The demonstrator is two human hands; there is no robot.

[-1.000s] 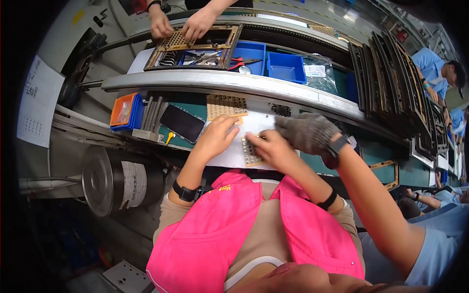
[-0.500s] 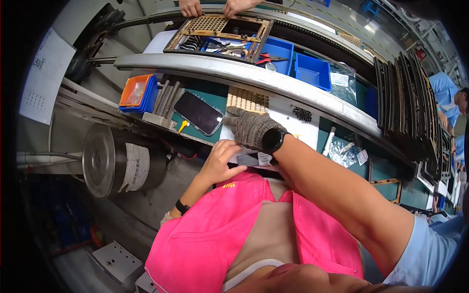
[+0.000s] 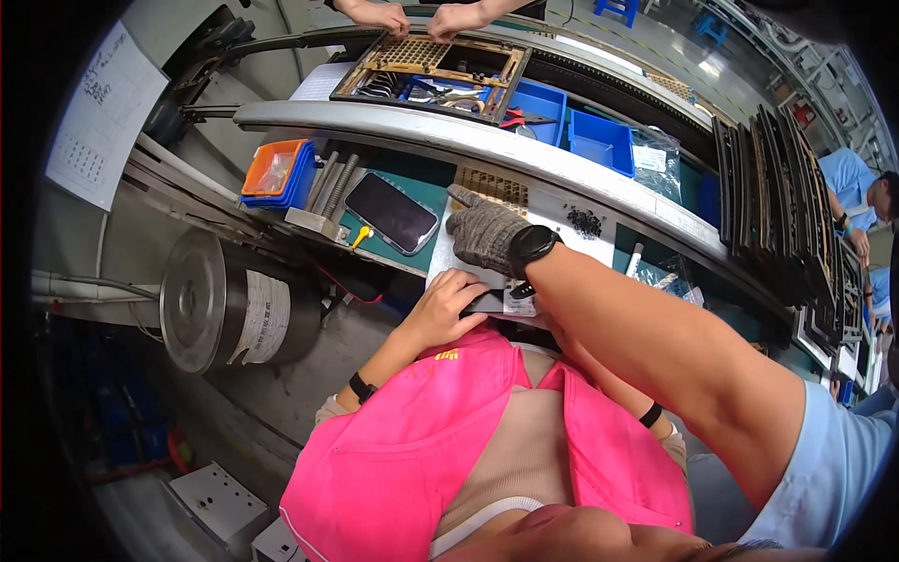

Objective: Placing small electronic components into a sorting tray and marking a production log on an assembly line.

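My left hand point(image 3: 442, 307) is at the near edge of the bench, with fingers and thumb closed around the left end of a dark grey flat piece point(image 3: 487, 303). A white label point(image 3: 519, 302) lies at that piece's right end. Of my right arm, the forearm point(image 3: 613, 379) with a black wristband shows; the hand is hidden under a co-worker's arm. That co-worker's grey-gloved hand point(image 3: 487, 234), with a black watch, reaches in from the right. Its index finger points over a tan tray of holes point(image 3: 506, 190). Small black parts point(image 3: 584, 222) lie in a pile on a white sheet point(image 3: 552, 248).
A phone point(image 3: 393, 213), a yellow piece point(image 3: 361, 237) and orange and blue bins point(image 3: 278, 171) are left. Beyond the metal rail point(image 3: 412, 120), another person's hands point(image 3: 417, 21) hold a framed tray point(image 3: 510, 89). Dark frames point(image 3: 773, 187) stand in a stack at right.
My left hand has shifted right, onto the dark grey piece. The gloved hand has drawn its fingers away from my hand, its index finger still extended. My right forearm has come into view.
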